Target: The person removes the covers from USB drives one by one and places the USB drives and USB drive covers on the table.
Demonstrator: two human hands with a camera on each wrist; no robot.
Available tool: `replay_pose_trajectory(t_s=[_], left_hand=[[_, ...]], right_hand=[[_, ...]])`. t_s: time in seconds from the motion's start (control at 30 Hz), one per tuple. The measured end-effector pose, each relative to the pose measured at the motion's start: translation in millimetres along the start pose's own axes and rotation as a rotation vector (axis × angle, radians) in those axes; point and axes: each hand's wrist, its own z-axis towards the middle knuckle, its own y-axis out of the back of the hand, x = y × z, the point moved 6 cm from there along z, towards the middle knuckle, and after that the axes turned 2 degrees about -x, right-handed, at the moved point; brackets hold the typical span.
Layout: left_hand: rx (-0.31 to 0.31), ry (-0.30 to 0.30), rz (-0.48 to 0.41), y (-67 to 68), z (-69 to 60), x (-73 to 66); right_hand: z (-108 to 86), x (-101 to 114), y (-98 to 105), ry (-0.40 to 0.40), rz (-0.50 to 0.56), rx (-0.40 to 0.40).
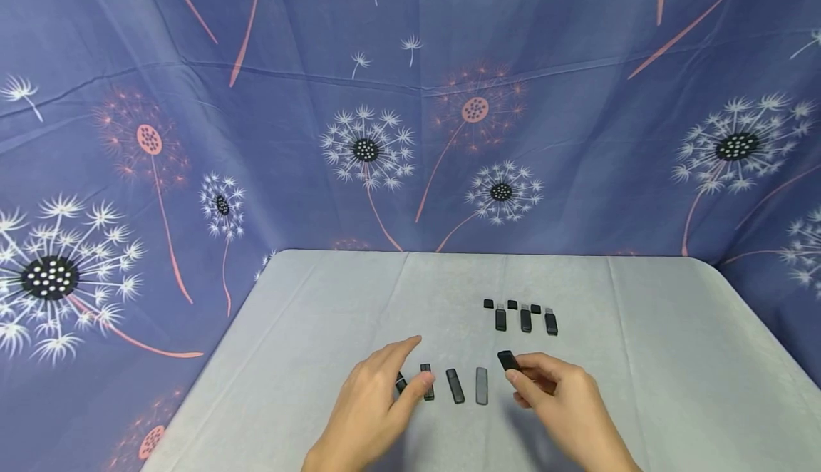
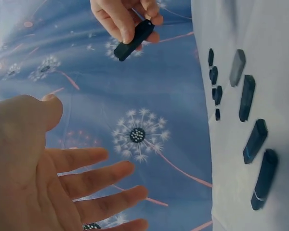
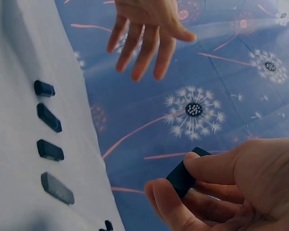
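Note:
My right hand (image 1: 567, 397) holds a black USB stick (image 1: 509, 361) above the table, pinched between thumb and fingers; in the right wrist view the stick (image 3: 180, 179) shows its cap end on. Over the left end of a near row of USB sticks hovers my left hand (image 1: 372, 404), fingers spread and holding nothing. That row has a grey stick (image 1: 482, 386), a black stick (image 1: 455, 386) beside it, and two more black ones, partly hidden by the left hand in the head view. The left wrist view shows the left palm (image 2: 24, 178) and its straight fingers.
Farther back lie three uncapped black USB sticks (image 1: 526, 319) with metal plugs pointing away. Three small black caps (image 1: 512, 304) sit just behind them. The table (image 1: 321, 301) has a pale cloth; a blue dandelion-print curtain (image 1: 288, 137) hangs at its back and sides.

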Motion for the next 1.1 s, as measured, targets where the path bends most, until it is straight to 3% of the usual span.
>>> replay_pose_trajectory(t_s=[0.43, 0.63, 0.87, 1.1], left_hand=[[0.017, -0.058, -0.061, -4.8, 16.1, -16.8], [0.077, -0.088, -0.103, -12.5, 22.2, -23.6], [0.151, -0.139, -0.121, -23.1, 26.7, -32.3], [0.146, -0.226, -0.191, -26.5, 26.9, -48.2]], right_hand=[[-4.4, 13.7, -6.6, 0.003, 0.008, 0.014], [-7.0, 14.5, -10.1, -0.034, 0.001, 0.038], [-10.8, 20.8, -14.6, 0.048, 0.003, 0.110], [-16.5, 26.1, -17.3, 0.124, 0.023, 0.154]])
